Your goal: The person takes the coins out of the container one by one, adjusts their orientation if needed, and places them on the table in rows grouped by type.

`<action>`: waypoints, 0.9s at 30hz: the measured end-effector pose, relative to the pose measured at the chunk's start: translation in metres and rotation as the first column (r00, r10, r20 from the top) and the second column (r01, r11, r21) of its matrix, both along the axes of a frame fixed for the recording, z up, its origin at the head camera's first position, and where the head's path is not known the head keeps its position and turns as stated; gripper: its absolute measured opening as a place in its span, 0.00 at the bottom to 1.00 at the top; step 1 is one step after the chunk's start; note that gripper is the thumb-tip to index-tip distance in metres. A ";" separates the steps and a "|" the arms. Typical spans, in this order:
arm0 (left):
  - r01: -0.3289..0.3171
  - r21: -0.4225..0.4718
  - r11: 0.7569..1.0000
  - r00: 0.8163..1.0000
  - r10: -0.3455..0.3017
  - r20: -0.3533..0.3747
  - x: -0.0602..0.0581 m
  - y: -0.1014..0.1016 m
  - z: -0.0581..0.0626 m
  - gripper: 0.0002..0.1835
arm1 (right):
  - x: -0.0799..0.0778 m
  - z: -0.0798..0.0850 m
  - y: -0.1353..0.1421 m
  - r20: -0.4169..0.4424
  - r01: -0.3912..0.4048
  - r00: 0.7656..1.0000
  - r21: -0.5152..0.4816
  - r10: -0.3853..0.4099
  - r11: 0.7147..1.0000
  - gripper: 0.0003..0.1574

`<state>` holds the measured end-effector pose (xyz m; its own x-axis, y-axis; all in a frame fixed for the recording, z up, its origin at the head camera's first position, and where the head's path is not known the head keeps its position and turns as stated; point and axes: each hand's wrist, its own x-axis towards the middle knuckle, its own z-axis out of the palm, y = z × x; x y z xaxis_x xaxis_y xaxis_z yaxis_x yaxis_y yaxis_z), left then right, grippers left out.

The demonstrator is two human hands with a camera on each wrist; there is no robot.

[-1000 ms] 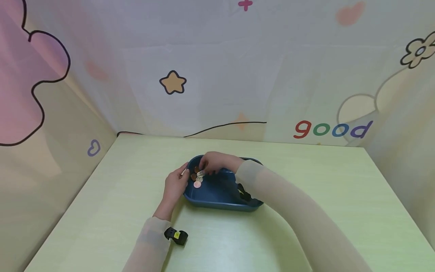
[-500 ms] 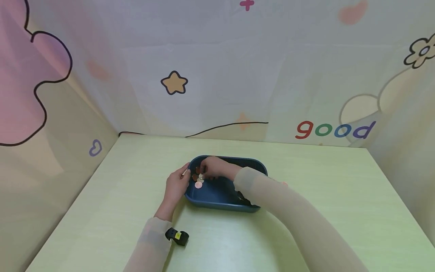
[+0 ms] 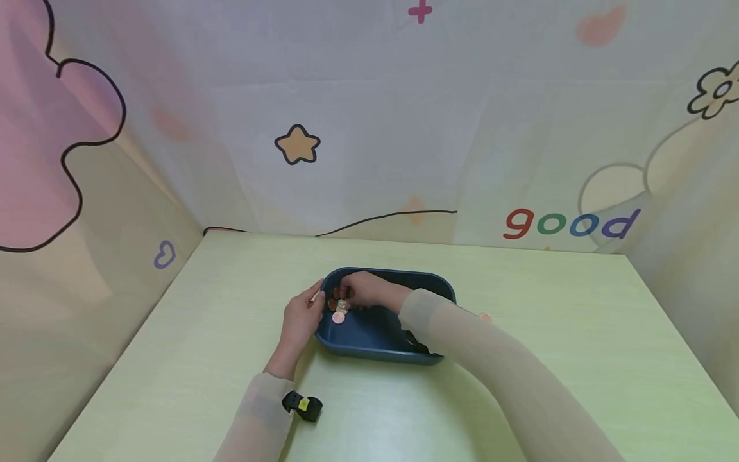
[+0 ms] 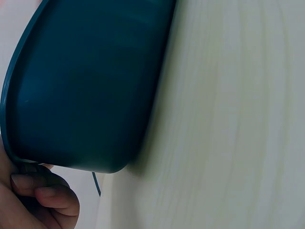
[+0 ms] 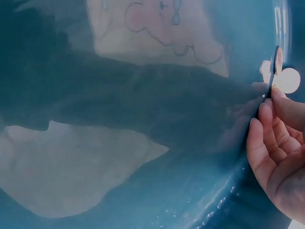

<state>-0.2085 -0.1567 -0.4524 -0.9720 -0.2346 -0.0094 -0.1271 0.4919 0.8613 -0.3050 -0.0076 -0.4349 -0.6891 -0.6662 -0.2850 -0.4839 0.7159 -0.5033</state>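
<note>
My left hand grips the left end of a dark blue tray; in the left wrist view its fingers are curled beneath the tray's rim. My right hand reaches into the tray's far left corner, over a small cluster of coins. Some are copper-coloured, like the coin by the left wall, and a pale shiny coin lies nearest me. In the right wrist view, thumb and fingertips of my right hand come together at the edge of a tilted coin, pinching it beside a bright round coin.
The tray stands on a pale green table. A small pinkish round thing lies right of the tray, partly behind my right sleeve. A printed cloth hangs behind the table and along its sides.
My right hand has dipped slightly lower and nearer me inside the tray, and its sleeve has shifted, showing the pinkish thing on the right. My left hand keeps its grip on the tray.
</note>
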 end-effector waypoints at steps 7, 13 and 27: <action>0.012 0.001 1.000 1.000 -0.012 -0.001 0.000 0.000 -0.001 0.23 | 0.001 -0.003 0.002 -0.013 0.003 1.000 -0.024 -0.004 1.000 0.11; 0.002 -0.003 1.000 1.000 -0.002 -0.002 -0.001 0.000 0.001 0.23 | 0.002 -0.001 0.002 -0.032 0.006 0.999 -0.024 -0.007 1.000 0.13; 0.006 0.002 1.000 1.000 -0.006 0.026 -0.002 -0.002 0.001 0.23 | -0.002 0.008 -0.002 -0.063 -0.041 0.997 0.020 0.042 0.999 0.06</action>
